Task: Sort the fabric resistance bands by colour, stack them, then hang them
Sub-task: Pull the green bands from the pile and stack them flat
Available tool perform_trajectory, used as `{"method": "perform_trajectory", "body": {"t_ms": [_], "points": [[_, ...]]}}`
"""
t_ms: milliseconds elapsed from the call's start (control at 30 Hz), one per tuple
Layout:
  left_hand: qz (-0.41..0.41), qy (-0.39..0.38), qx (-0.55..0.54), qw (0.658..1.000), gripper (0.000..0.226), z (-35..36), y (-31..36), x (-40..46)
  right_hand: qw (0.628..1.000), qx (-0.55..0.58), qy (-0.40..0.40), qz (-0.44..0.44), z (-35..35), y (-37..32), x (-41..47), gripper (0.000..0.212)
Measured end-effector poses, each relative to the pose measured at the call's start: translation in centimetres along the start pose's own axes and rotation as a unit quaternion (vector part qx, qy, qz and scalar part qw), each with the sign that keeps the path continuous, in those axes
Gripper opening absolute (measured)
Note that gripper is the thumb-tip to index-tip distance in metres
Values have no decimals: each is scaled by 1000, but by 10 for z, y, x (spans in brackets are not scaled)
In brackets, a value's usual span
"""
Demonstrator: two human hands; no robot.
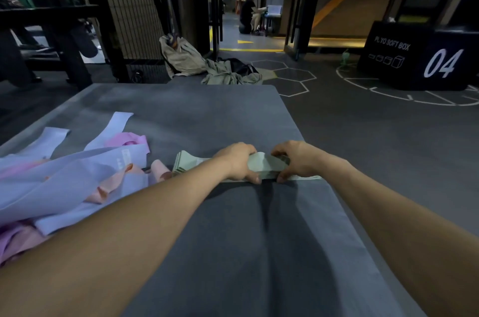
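A stack of pale green fabric bands [186,162] lies across the middle of the grey mat [207,114]. My left hand [239,162] and my right hand [295,159] both grip its middle, thumbs at the near edge, with the top band [264,163] bulging up between them. To the left a loose pile holds lavender bands [77,176], peach bands [108,187] and pink bands [127,139], tangled over one another. More pink fabric [15,241] shows at the near left edge.
A black plyo soft box [420,57] marked 04 stands on the floor at the far right. Crumpled beige clothing [197,65] lies beyond the mat's far edge. A black mesh rack [129,5] rises at the back left. A person sits in the far corridor [248,15].
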State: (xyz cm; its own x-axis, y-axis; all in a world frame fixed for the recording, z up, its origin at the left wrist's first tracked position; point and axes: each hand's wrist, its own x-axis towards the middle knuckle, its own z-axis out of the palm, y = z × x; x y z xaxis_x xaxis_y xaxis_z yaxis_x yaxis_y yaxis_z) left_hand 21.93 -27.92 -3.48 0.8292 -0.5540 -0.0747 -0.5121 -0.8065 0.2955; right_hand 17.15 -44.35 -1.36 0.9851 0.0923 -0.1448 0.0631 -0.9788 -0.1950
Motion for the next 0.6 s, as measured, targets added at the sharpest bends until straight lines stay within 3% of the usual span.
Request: {"method": "perform_trajectory", "body": {"t_ms": [200, 400, 600], "points": [[13, 49, 1, 999, 87, -9, -18, -21, 998, 12, 33, -46, 2, -30, -1, 85], [-28, 132, 20, 991, 31, -24, -74, -65, 996, 4, 36, -82, 16, -75, 18, 69], [-29, 119, -16, 992, 23, -20, -88, -75, 998, 10, 25, -65, 18, -80, 17, 59]]}}
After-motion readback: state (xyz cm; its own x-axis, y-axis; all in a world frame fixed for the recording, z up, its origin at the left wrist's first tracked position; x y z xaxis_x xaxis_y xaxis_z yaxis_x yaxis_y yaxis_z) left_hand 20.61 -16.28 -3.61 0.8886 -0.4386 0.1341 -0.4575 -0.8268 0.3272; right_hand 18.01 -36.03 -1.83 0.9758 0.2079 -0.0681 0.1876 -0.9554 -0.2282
